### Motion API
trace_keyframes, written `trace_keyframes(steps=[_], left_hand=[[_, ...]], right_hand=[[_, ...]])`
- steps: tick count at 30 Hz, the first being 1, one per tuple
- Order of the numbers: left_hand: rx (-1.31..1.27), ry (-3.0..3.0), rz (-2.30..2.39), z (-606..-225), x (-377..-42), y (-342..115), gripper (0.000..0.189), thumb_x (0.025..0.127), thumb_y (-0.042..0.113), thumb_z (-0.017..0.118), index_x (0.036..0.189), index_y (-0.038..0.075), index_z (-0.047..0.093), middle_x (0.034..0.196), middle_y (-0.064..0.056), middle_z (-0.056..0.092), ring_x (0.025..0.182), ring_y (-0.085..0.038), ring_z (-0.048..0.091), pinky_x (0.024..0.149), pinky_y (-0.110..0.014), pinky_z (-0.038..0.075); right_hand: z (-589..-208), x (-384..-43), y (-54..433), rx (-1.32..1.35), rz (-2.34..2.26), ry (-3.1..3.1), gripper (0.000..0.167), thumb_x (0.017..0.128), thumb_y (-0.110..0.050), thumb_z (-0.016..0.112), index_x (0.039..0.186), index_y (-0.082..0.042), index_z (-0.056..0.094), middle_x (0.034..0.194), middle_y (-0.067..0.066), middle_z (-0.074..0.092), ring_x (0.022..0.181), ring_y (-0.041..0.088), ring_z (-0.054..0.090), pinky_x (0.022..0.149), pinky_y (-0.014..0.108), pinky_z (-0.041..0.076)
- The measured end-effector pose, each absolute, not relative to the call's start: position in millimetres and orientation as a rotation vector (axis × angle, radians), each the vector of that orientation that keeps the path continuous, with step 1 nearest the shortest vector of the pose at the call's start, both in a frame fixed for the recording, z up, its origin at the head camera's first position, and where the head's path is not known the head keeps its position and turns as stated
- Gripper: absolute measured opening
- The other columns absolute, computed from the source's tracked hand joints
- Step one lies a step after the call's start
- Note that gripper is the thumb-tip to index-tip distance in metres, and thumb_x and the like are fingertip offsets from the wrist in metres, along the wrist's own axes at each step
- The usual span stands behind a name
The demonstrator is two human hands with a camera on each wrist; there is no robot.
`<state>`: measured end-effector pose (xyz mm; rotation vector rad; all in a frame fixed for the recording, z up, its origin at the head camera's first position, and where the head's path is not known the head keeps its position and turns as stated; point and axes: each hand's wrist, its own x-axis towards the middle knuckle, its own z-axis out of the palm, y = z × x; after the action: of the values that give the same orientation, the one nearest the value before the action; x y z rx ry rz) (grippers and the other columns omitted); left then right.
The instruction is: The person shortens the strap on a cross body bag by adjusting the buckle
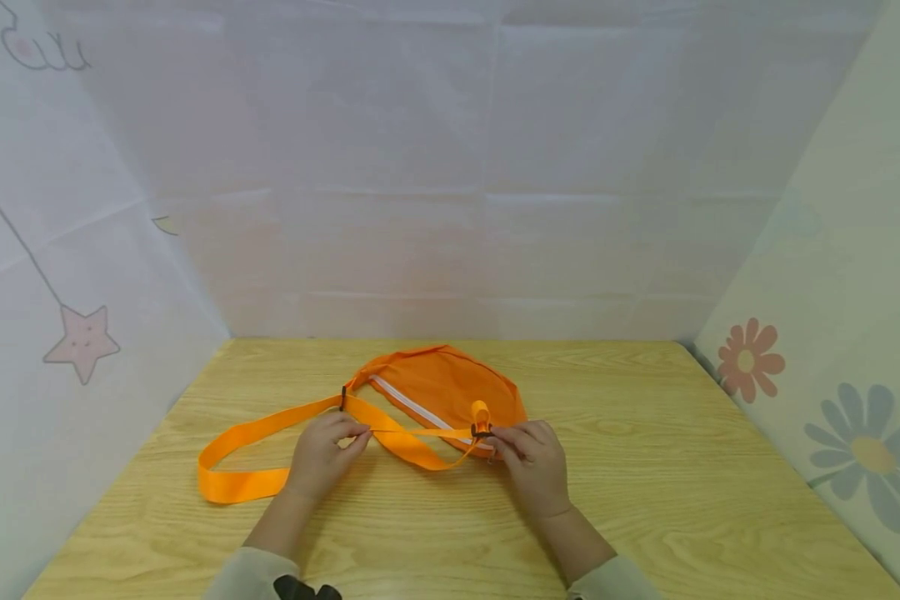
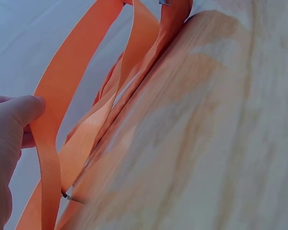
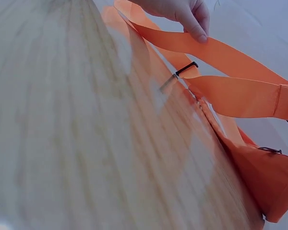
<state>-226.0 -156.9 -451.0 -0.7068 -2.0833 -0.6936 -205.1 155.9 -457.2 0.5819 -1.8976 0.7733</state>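
Observation:
An orange waist bag with a white zipper lies on the wooden table. Its orange strap loops out to the left and crosses in front of the bag. My left hand pinches one stretch of strap between thumb and fingers. At the bag's right end my right hand pinches a black buckle, through which a short strap loop stands up. A black slider sits on the strap by the bag's left end. The right wrist view does not show my right hand.
The table has a light wood grain. Pale sheets close it in at the back and both sides; the left one bears a pink star, the right one printed flowers.

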Motion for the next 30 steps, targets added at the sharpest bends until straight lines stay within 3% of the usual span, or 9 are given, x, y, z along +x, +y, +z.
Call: trace_keyframes(steps=[3, 6, 11, 17, 25, 27, 30], left_hand=[[-0.712, -2.074, -0.682, -451, -226, -157, 0.016, 0.064, 0.002, 0.087, 0.070, 0.010, 0.075, 0.068, 0.003, 0.065, 0.063, -0.011, 0.056, 0.061, -0.019, 0.045], [-0.713, -2.062, -0.677, -450, -226, -156, 0.017, 0.063, 0.001, 0.087, 0.069, 0.010, 0.074, 0.068, 0.003, 0.065, 0.062, -0.011, 0.056, 0.060, -0.020, 0.046], [-0.716, -2.057, -0.675, -450, -226, -156, 0.016, 0.063, 0.000, 0.087, 0.069, 0.009, 0.074, 0.068, 0.003, 0.065, 0.062, -0.011, 0.056, 0.060, -0.021, 0.046], [-0.720, -2.061, -0.672, -450, -226, -157, 0.017, 0.063, 0.001, 0.087, 0.070, 0.009, 0.074, 0.069, 0.003, 0.065, 0.062, -0.011, 0.057, 0.060, -0.021, 0.047], [-0.703, -2.083, -0.672, -450, -226, -159, 0.017, 0.063, 0.002, 0.088, 0.071, 0.010, 0.075, 0.070, 0.002, 0.066, 0.063, -0.012, 0.058, 0.060, -0.022, 0.048], [-0.684, -2.097, -0.673, -451, -226, -162, 0.017, 0.064, 0.002, 0.088, 0.072, 0.010, 0.075, 0.071, 0.002, 0.067, 0.064, -0.012, 0.060, 0.061, -0.022, 0.050], [-0.634, -2.119, -0.671, -451, -224, -167, 0.016, 0.065, 0.002, 0.087, 0.073, 0.010, 0.076, 0.072, 0.001, 0.068, 0.065, -0.012, 0.062, 0.061, -0.023, 0.051]], right_hand=[[-457, -205, 157, 0.593, 0.761, -1.884, 0.016, 0.069, -0.017, 0.085, 0.081, -0.010, 0.078, 0.073, -0.001, 0.060, 0.068, 0.013, 0.049, 0.061, 0.019, 0.038], [-458, -205, 157, 0.595, 0.724, -1.881, 0.018, 0.077, -0.027, 0.080, 0.080, -0.010, 0.078, 0.068, -0.001, 0.053, 0.063, 0.011, 0.043, 0.056, 0.018, 0.034], [-458, -204, 158, 0.589, 0.688, -1.889, 0.017, 0.075, -0.028, 0.082, 0.080, -0.012, 0.079, 0.059, -0.005, 0.052, 0.054, 0.006, 0.039, 0.050, 0.013, 0.030], [-458, -204, 158, 0.584, 0.677, -1.883, 0.024, 0.083, -0.037, 0.075, 0.080, -0.013, 0.079, 0.056, -0.007, 0.055, 0.052, 0.002, 0.038, 0.049, 0.012, 0.031], [-458, -204, 159, 0.560, 0.695, -1.906, 0.017, 0.069, -0.020, 0.086, 0.082, -0.012, 0.080, 0.057, -0.005, 0.060, 0.052, 0.004, 0.043, 0.049, 0.014, 0.035], [-459, -204, 158, 0.546, 0.717, -1.914, 0.017, 0.074, -0.026, 0.083, 0.082, -0.012, 0.079, 0.057, -0.005, 0.059, 0.052, 0.005, 0.044, 0.049, 0.015, 0.035], [-459, -204, 158, 0.525, 0.743, -1.908, 0.031, 0.086, -0.041, 0.071, 0.082, -0.011, 0.079, 0.059, -0.004, 0.060, 0.053, 0.006, 0.045, 0.050, 0.015, 0.036]])
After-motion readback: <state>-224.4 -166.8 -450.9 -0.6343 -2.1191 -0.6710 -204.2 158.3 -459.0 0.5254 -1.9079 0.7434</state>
